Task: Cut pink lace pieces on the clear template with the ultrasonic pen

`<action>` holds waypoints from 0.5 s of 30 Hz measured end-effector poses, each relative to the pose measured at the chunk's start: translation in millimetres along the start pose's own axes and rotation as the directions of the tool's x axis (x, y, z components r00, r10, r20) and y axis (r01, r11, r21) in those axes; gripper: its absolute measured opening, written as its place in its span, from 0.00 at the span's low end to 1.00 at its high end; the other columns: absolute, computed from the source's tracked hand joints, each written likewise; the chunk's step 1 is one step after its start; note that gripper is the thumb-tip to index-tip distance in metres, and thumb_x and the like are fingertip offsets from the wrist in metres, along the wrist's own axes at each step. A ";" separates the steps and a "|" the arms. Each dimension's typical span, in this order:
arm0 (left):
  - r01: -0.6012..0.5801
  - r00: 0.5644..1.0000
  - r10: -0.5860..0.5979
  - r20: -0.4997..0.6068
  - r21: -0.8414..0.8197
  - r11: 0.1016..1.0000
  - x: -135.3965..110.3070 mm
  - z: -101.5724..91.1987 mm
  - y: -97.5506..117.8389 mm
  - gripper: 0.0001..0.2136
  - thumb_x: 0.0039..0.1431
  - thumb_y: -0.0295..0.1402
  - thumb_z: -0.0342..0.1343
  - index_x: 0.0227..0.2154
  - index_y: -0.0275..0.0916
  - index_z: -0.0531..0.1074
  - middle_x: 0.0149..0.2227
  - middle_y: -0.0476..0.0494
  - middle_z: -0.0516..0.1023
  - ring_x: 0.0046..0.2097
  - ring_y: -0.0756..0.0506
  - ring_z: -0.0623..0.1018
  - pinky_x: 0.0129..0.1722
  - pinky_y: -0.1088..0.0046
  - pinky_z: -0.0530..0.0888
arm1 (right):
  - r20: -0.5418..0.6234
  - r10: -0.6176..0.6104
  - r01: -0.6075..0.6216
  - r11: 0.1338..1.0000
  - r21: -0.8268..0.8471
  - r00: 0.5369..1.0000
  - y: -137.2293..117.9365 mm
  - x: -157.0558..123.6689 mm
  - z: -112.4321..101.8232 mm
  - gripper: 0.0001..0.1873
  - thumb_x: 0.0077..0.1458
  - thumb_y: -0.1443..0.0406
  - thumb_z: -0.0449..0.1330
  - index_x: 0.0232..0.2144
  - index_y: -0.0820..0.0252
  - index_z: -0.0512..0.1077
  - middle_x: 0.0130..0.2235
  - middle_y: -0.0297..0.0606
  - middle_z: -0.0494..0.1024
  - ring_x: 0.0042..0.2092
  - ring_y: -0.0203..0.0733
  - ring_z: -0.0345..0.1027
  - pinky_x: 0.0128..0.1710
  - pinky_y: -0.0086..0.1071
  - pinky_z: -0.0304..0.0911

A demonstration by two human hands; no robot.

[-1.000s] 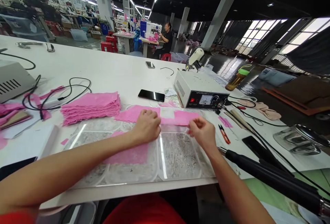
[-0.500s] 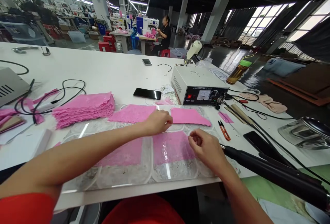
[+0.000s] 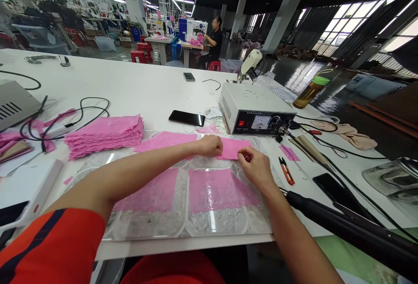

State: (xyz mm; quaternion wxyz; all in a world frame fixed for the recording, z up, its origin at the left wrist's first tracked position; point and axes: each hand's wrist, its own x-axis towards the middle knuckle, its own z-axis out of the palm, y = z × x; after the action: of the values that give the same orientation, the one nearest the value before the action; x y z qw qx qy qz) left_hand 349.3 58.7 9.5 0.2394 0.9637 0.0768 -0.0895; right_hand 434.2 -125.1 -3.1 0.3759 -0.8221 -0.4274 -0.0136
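Note:
A pink fabric piece [image 3: 232, 148] lies on the clear plastic mat, near its back edge. At its left edge my left hand [image 3: 210, 145] is closed, with bent fingertips on the fabric. My right hand [image 3: 256, 164] pinches the piece's front edge, thumb and forefinger together. More pink fabric [image 3: 166, 141] lies to the left, partly behind my left forearm. Two pink panels show at the mat's front, the right panel [image 3: 215, 190] below my hands and the left panel [image 3: 152, 192] partly covered by my forearm. A thick pink fabric stack [image 3: 106, 136] stands further left.
Behind the mat are a black phone [image 3: 187, 118] and a control box [image 3: 261, 116]. On the right lie orange thread snips [image 3: 286, 171], a black handheld tool [image 3: 339, 214] with its cable, and a glass jar [image 3: 392, 181]. A co-worker [image 3: 214, 40] sits at a sewing machine.
My right hand has moved back from the front right panel to the back fabric piece. My left hand has shifted slightly right, onto that piece's left edge. The camera view has turned slightly.

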 end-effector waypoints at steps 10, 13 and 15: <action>-0.017 0.996 0.035 0.077 -0.231 0.973 3.8 -8.5 -13.6 0.16 0.65 0.39 0.56 0.51 0.35 0.69 0.51 0.40 0.73 0.48 0.42 0.76 0.46 0.59 0.76 | 0.039 -0.112 0.116 0.986 -0.123 0.993 -3.5 1.7 14.1 0.12 0.52 0.63 0.58 0.37 0.59 0.77 0.40 0.42 0.77 0.38 0.43 0.70 0.38 0.36 0.65; -0.027 0.995 0.049 0.082 -0.258 0.966 2.5 -12.1 -13.3 0.16 0.65 0.39 0.56 0.51 0.35 0.70 0.51 0.41 0.73 0.48 0.42 0.76 0.46 0.59 0.76 | 0.035 -0.153 0.157 0.968 -0.197 0.988 -5.9 5.8 21.8 0.09 0.51 0.65 0.60 0.36 0.59 0.77 0.41 0.43 0.76 0.43 0.47 0.68 0.42 0.38 0.64; -0.038 0.995 0.061 0.078 -0.271 0.962 1.0 -14.6 -12.3 0.16 0.65 0.39 0.56 0.50 0.35 0.70 0.50 0.41 0.73 0.48 0.42 0.76 0.46 0.60 0.76 | 0.023 -0.179 0.179 0.953 -0.245 0.984 -5.2 9.1 25.3 0.07 0.52 0.67 0.59 0.34 0.59 0.76 0.40 0.44 0.75 0.44 0.48 0.66 0.43 0.39 0.62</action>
State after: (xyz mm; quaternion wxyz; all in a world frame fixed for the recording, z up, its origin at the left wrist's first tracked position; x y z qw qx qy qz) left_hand 349.9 76.5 16.5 0.3732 0.9192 0.0538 -0.1135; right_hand 428.7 -101.1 -14.9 0.2681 -0.8204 -0.4951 -0.1001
